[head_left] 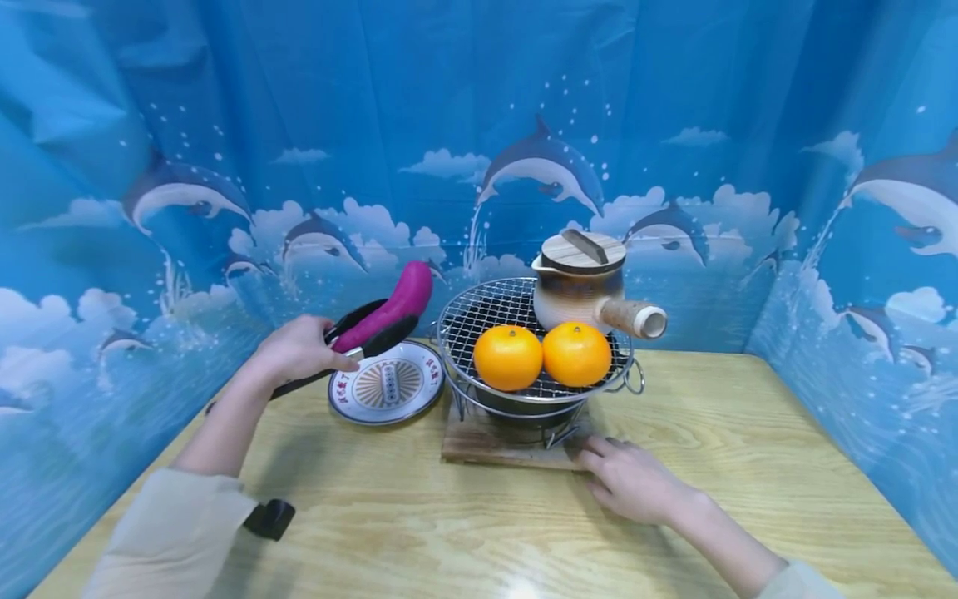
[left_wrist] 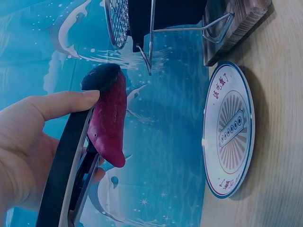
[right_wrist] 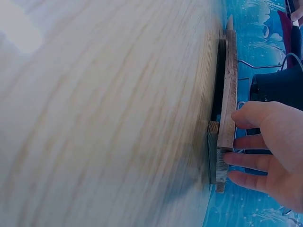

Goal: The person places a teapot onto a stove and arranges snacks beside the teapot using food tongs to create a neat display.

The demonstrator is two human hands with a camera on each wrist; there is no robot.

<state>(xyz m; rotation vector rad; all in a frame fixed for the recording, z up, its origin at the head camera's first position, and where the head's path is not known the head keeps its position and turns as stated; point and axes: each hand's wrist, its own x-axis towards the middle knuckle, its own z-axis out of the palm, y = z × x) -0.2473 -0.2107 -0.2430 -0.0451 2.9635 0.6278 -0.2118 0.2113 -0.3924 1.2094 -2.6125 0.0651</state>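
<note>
My left hand (head_left: 301, 351) grips black-and-metal tongs (left_wrist: 61, 172), thumb lying along one arm. Between the tong heads is a purple sweet potato (head_left: 398, 306), tilted up in the air above a white plate (head_left: 389, 384) with red characters and a ray pattern. My right hand (head_left: 636, 481) touches the right end of a wooden board (right_wrist: 230, 90) with its fingertips, fingers fairly straight. On that board stands a round wire grill (head_left: 486, 309) over a dark bowl-like base. Two oranges (head_left: 507, 358) sit side by side at the front of the mesh.
Behind the oranges, a brown-and-white clay pot (head_left: 572, 299) with a wooden lid stands on the grill, its handle (head_left: 632, 318) jutting out to the right. A wire loop (head_left: 636, 378) hangs at the grill's right side. Blue dolphin-print curtains (head_left: 419, 125) border the wooden table (head_left: 419, 532).
</note>
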